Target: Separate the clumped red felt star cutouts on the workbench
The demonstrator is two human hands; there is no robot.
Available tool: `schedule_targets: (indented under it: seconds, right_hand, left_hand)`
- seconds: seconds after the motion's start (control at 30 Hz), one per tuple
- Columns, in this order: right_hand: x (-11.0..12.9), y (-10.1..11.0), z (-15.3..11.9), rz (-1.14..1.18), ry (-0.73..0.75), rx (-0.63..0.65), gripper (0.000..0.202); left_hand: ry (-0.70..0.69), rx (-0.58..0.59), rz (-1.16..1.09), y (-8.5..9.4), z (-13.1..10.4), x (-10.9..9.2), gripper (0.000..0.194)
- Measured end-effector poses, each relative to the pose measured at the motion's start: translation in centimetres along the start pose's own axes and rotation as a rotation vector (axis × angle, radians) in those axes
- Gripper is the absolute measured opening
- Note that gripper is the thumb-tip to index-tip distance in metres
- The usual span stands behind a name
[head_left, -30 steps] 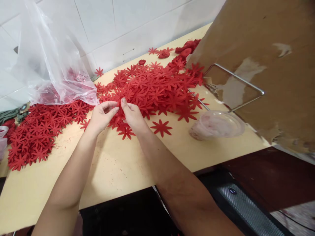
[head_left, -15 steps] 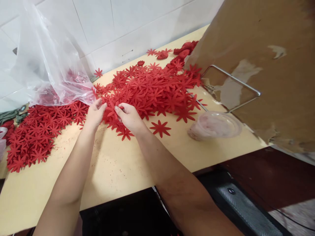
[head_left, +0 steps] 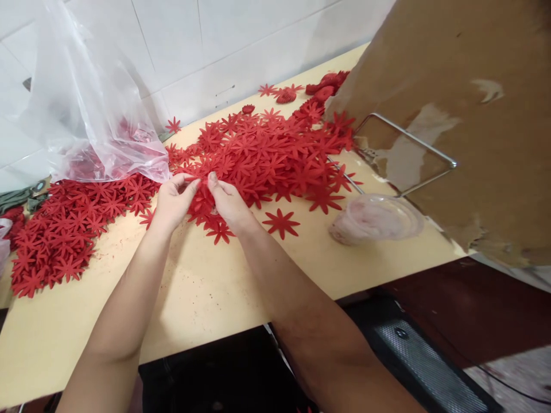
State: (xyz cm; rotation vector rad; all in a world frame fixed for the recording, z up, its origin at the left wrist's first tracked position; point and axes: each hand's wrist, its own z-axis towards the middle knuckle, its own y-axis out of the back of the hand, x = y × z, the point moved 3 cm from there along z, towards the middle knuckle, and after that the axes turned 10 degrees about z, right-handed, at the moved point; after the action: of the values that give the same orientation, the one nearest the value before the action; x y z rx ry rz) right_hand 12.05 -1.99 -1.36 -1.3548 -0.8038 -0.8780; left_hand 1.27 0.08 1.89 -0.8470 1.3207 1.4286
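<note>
Between my hands is a red flower-shaped cutout (head_left: 204,188) with narrow petals, partly covered by the fingers. My left hand (head_left: 173,202) pinches its left side between thumb and fingers. My right hand (head_left: 230,201) grips the other side, thumb pointing up, its fingers mostly hidden behind. Just beyond both hands rises a large heap of similar red cutouts (head_left: 267,155). A single red cutout (head_left: 281,223) lies flat to the right of my right hand, and another (head_left: 220,230) lies just below it.
A second heap of red cutouts (head_left: 64,235) spreads at the left, under a clear plastic bag (head_left: 99,126). To the right are a clear plastic tub (head_left: 379,221) lying on its side, a metal wire frame (head_left: 413,137) and a large cardboard sheet (head_left: 465,69). The table's front edge (head_left: 206,344) runs below my forearms.
My left hand has moved slightly right, closer to my right hand. My right thumb has lifted from lying across a cutout to pointing upward. The heaps look the same.
</note>
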Motion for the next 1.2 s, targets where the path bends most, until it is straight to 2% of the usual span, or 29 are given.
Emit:
schedule_targets:
  seconds: [0.1, 0.17, 0.23, 0.33, 0.43, 0.5, 0.6, 0.7, 0.8, 0.9, 1.07, 1.2]
  right_hand:
    - [0.1, -0.4, -0.4, 0.011, -0.012, 0.09, 0.031]
    - [0.1, -0.4, -0.4, -0.013, -0.009, 0.101, 0.025]
    - [0.1, -0.3, -0.3, -0.032, -0.015, 0.081, 0.021]
    - [-0.2, 0.1, 0.1, -0.01, -0.056, 0.01, 0.018]
    - [-0.5, 0.6, 0.5, -0.007, -0.058, -0.089, 0.021]
    - [-0.6, 0.8, 0.7, -0.023, -0.026, -0.123, 0.025]
    - [-0.6, 0.8, 0.5, -0.006, 0.025, -0.115, 0.036]
    - [-0.4, 0.7, 0.3, 0.014, 0.051, -0.104, 0.048]
    - [-0.3, 0.5, 0.2, -0.014, 0.046, -0.122, 0.054]
    - [-0.4, 0.2, 0.1, -0.018, 0.031, -0.089, 0.052]
    - [-0.9, -0.6, 0.0, 0.014, -0.006, 0.092, 0.033]
    - [-1.1, -0.8, 0.0, 0.016, 0.024, 0.14, 0.026]
  left_hand:
    - [0.066, -0.108, -0.131, 0.9, 0.8, 0.8, 0.006]
    - [0.139, -0.189, -0.214, 1.7, 1.2, 1.4, 0.006]
    - [0.197, -0.222, -0.221, 2.1, 1.6, 1.9, 0.007]
    - [0.238, -0.171, -0.13, 1.7, 1.9, 2.3, 0.016]
    - [0.217, -0.198, -0.043, 1.1, 1.8, 2.3, 0.028]
    - [0.176, -0.217, -0.017, 0.9, 1.3, 1.9, 0.027]
    - [0.116, -0.09, -0.032, 0.3, 0.1, 0.9, 0.018]
    - [0.107, 0.075, -0.075, -0.6, -1.3, 0.3, 0.019]
    - [0.142, 0.129, -0.125, -1.3, -2.0, 0.4, 0.022]
    - [0.204, 0.064, -0.191, -1.3, -2.1, 0.9, 0.017]
    - [0.355, -0.12, -0.376, -0.1, -2.1, 2.0, 0.01]
    - [0.418, -0.182, -0.473, 0.2, -2.4, 2.6, 0.008]
